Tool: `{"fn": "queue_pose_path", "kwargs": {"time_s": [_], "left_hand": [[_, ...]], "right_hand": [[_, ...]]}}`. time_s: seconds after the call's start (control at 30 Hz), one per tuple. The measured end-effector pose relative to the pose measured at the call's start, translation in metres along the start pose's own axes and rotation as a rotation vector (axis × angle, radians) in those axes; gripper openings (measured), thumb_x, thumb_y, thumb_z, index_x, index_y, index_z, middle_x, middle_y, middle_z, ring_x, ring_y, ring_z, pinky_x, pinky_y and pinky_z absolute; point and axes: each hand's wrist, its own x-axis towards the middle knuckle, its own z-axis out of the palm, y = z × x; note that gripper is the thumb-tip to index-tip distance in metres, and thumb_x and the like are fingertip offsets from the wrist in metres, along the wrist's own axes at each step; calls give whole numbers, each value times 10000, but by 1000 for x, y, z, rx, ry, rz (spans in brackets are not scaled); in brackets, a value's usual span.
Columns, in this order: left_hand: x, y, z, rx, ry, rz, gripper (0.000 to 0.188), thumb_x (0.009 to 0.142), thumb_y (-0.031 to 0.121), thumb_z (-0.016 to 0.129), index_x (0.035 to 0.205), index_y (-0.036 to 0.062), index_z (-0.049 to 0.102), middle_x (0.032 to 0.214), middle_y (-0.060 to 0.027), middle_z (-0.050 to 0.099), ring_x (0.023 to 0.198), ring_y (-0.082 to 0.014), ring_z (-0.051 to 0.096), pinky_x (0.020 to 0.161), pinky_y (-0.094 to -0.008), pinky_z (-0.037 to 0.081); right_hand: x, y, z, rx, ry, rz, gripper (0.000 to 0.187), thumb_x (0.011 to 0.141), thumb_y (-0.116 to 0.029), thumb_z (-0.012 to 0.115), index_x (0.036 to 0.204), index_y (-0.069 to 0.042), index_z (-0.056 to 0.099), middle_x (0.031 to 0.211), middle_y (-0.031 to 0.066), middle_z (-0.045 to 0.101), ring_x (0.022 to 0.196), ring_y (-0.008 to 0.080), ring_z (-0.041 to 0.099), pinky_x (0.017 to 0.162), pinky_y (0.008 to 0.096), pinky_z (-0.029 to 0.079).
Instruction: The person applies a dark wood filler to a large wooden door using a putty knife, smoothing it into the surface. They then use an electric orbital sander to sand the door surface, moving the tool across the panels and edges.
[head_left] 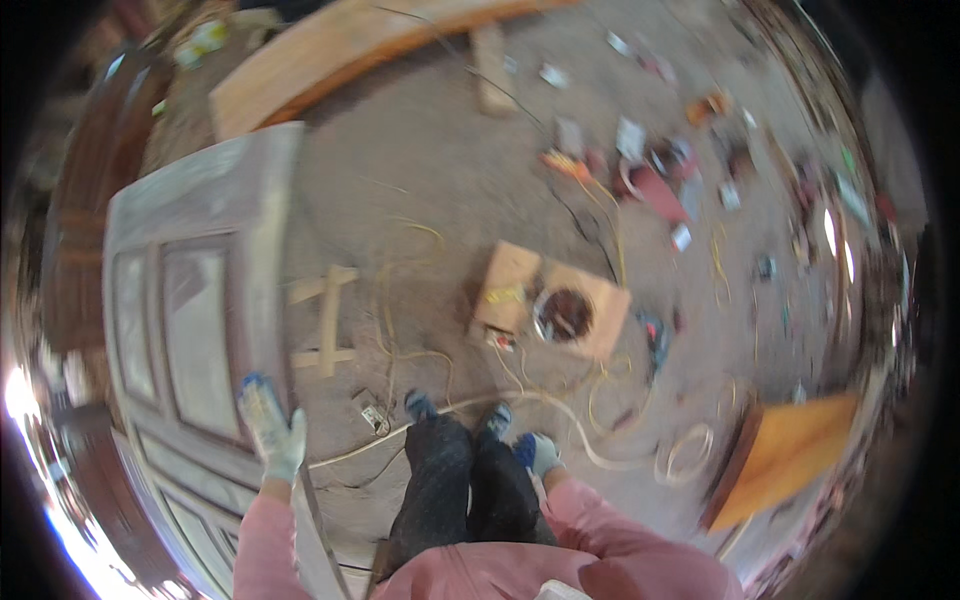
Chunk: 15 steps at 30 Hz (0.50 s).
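My left hand (270,428), in a pale work glove with blue on the fingers, lies flat on the edge of a large panelled door (205,340). Its fingers are stretched out and the thumb stands apart. The door has a greyish, dusty-looking surface and stretches along my left side. My right hand (540,455), in a similar blue and white glove, hangs beside my right leg, apart from the door. Blur hides how its fingers are set and whether they hold anything.
Ahead stands a wooden box (597,345) with a round, dark-filled opening. A pale hose (590,458) and yellow cords (615,225) cross the floor. An orange-brown wood piece (790,460) lies at right, a long plank (350,60) at far left. Scattered scraps surround a reddish container (655,192).
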Motion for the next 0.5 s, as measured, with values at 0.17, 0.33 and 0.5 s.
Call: {"fn": "queue_pose_path", "kwargs": {"time_s": [0.17, 0.33, 0.5], "left_hand": [[9, 13, -22, -86, -70, -19, 925, 870, 346, 657, 1572, -87, 239, 1665, -266, 197, 1555, -433, 142, 1283, -564, 62], [35, 52, -11, -141, 38, -171, 920, 900, 416, 633, 1548, -120, 261, 1650, -296, 205, 1551, -456, 140, 1270, -602, 45], [229, 110, -74, -464, -74, -129, 853, 929, 422, 620, 1534, -104, 327, 1627, -297, 279, 1552, -429, 182, 1272, -586, 64]], "right_hand": [[66, 6, -136, 1534, 16, 791, 342, 1022, -316, 491, 1118, -40, 669, 1050, 133, 721, 971, 312, 706, 800, 434, 554], [147, 17, -315, 1522, 238, 665, 300, 1054, -286, 520, 1203, -45, 620, 1085, 113, 720, 933, 300, 718, 769, 418, 592], [262, -15, -438, 991, 208, 669, 330, 993, -212, 627, 1247, -2, 642, 1099, 116, 735, 867, 213, 693, 720, 340, 568]]}}
